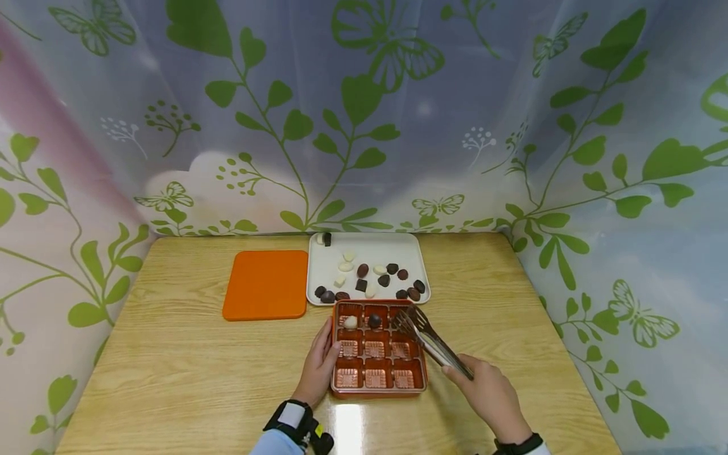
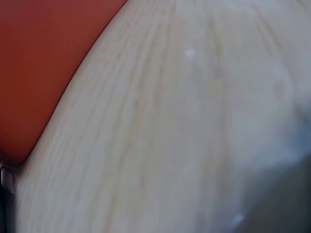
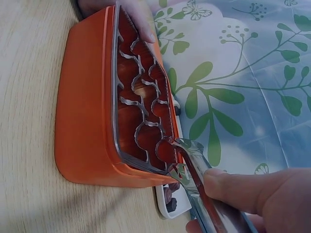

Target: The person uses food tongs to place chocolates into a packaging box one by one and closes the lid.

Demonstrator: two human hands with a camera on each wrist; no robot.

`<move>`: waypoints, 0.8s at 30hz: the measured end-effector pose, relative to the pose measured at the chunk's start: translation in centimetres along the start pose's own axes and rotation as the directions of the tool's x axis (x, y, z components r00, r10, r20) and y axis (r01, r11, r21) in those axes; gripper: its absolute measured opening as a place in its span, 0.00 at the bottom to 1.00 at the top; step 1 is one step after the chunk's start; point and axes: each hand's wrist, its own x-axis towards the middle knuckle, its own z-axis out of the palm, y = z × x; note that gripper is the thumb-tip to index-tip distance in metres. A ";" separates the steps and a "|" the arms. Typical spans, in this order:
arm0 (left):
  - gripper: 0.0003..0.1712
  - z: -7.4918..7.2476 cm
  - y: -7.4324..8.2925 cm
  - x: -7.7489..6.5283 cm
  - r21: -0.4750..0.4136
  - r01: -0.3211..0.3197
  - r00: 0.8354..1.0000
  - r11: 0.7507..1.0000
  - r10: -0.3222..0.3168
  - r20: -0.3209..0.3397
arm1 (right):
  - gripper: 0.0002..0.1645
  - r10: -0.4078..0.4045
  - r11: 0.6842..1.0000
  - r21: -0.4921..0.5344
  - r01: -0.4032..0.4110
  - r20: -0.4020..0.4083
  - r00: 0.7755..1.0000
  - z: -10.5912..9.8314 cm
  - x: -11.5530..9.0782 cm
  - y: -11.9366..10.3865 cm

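An orange-red box (image 1: 378, 393) with a divided tray stands at the table's front. Of its back-row compartments, the left bears a white chocolate (image 1: 350, 322) and the middle a dark chocolate (image 1: 374, 321). My left hand (image 1: 316, 370) rests against the box's left side, fingers straight, thumb along the rim; in the right wrist view its fingertips show at the rim. My right hand (image 1: 489, 388) grips metal tongs (image 3: 197, 179) between thumb and fingers. The tongs' two tips stand apart at the back right compartment, and I cannot tell whether they hold anything.
Behind the box lies a white tray (image 1: 392, 246) with several white, brown and dark chocolates scattered on it. An orange lid-like square (image 1: 266, 284) lies left of the tray. A leaf-patterned curtain (image 1: 364, 158) closes off the table's back and sides.
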 end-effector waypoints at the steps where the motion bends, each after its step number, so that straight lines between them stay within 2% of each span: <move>1: 0.32 0.0 0.0 0.0 0.003 0.003 1.000 1.000 -0.003 0.000 | 0.49 0.005 1.000 0.004 -0.005 -0.001 1.000 0.1 0.0 0.0; 10: 0.32 0.1 0.1 -0.1 0.016 0.020 1.000 1.000 -0.020 -0.008 | 0.42 0.008 1.000 0.002 -0.008 -0.016 1.000 0.6 0.3 0.1; 16: 0.33 0.0 0.0 0.0 0.020 0.025 1.000 1.000 -0.024 -0.008 | 0.42 -0.014 1.000 -0.010 0.013 -0.038 0.999 0.7 0.2 -0.2; 24: 0.33 -0.1 0.1 0.0 0.013 0.036 0.999 0.999 -0.036 -0.007 | 0.41 -0.063 0.997 0.047 0.067 -0.076 0.995 0.3 1.0 -1.7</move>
